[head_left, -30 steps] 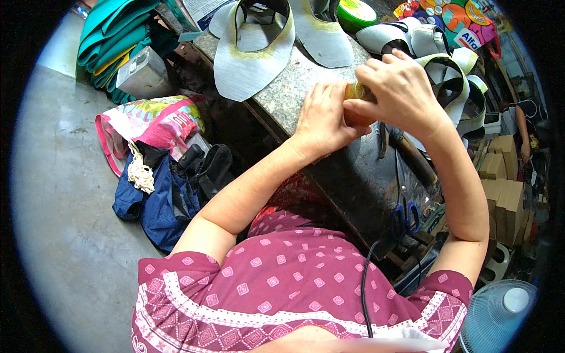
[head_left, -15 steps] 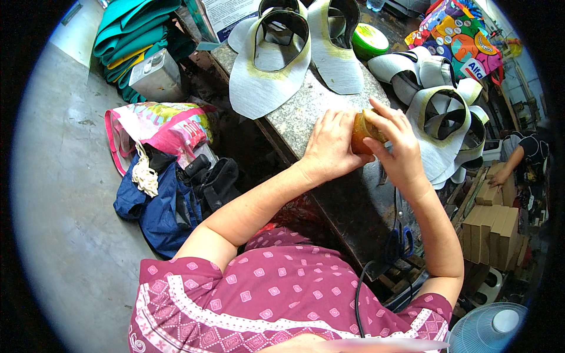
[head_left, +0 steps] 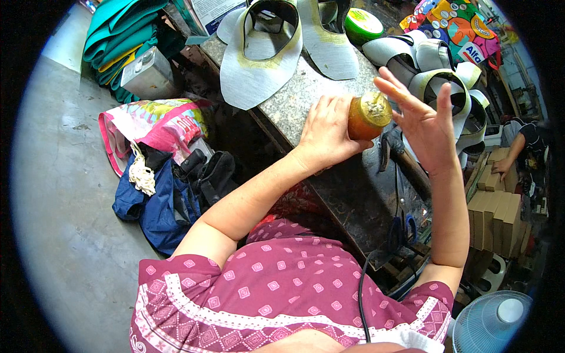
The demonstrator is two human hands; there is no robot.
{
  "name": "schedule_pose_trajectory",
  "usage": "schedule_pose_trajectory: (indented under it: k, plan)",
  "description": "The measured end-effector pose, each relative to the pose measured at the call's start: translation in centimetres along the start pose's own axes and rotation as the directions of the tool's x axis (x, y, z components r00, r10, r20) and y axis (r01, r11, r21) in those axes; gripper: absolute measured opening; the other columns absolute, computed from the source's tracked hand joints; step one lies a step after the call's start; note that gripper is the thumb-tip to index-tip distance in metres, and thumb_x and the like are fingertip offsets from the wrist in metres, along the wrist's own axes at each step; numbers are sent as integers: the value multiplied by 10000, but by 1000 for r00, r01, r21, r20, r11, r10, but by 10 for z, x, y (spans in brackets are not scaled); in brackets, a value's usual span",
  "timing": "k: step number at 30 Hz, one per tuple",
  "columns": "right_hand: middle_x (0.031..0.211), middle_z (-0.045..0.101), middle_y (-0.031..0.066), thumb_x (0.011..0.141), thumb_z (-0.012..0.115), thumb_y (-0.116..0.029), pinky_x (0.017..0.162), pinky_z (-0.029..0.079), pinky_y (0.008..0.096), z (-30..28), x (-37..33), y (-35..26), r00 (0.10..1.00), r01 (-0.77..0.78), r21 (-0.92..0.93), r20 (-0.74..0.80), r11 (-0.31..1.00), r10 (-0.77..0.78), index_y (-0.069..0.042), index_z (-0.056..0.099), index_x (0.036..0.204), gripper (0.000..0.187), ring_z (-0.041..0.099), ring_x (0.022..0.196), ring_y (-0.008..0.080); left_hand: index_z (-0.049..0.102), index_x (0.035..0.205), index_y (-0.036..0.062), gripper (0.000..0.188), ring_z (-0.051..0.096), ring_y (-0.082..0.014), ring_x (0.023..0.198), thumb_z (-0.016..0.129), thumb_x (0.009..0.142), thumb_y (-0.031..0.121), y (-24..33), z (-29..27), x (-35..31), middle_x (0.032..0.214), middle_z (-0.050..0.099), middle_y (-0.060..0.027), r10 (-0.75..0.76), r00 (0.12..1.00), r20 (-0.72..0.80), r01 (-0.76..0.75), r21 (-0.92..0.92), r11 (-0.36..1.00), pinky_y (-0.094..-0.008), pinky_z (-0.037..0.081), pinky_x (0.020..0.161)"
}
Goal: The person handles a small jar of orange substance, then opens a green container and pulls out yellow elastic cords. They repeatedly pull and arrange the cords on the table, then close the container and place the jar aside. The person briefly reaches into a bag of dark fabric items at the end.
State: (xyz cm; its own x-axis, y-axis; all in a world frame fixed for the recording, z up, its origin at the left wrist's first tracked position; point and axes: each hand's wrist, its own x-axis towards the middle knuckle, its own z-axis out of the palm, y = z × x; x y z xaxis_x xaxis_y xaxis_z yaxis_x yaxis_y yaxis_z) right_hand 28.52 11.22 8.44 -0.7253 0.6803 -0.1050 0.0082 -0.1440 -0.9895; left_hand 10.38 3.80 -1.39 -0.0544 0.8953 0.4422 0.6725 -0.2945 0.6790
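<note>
My left hand (head_left: 329,129) is wrapped round an amber jar (head_left: 366,120) with a crusted, yellowish top, held tilted above the bench's grey stone slab (head_left: 282,115). To the right of the jar, my right hand (head_left: 425,120) is open with its fingers spread and nothing in it. Beyond my hands stand pale grey shoe uppers (head_left: 253,82) with yellowish stained edges. More such uppers (head_left: 435,88) are heaped on the right, partly behind my right hand. Beneath that hand lies a hammer (head_left: 410,167), its head partly hidden.
Blue-handled scissors (head_left: 403,229) are at the bench's near right edge. A green tub (head_left: 363,25) stands at the back. Bags (head_left: 156,126) and folded green cloth (head_left: 120,41) are at left. Cardboard boxes (head_left: 494,217), a fan (head_left: 494,323) and another person's arm (head_left: 513,157) are at right.
My right hand has come off the jar's top, moved right and spread its fingers. The jar's top and the hammer now show. My left hand keeps its hold.
</note>
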Motion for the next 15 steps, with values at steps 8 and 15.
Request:
schedule_pose_trajectory:
  k: [8,15]
  plan:
    - [1676,229,133,993,548,-469,1238,120,456,-3,-20,39,984,161,-431,5,888,-176,-196,584,1451,535,212,1538,312,496,1309,36,846,520,-359,1194,871,663,433,-2,3,1,1235,583,-181,10,1000,-13,-10,7,1000,-479,404,1038]
    - [1647,268,185,887,713,-335,1235,142,462,-2,-29,45,968,226,-562,41,796,-247,-217,675,1352,482,230,1526,339,490,1309,35,849,519,-362,1205,868,672,451,-2,4,-1,1246,583,-187,-16,1000,9,16,15,1000,-480,402,1045]
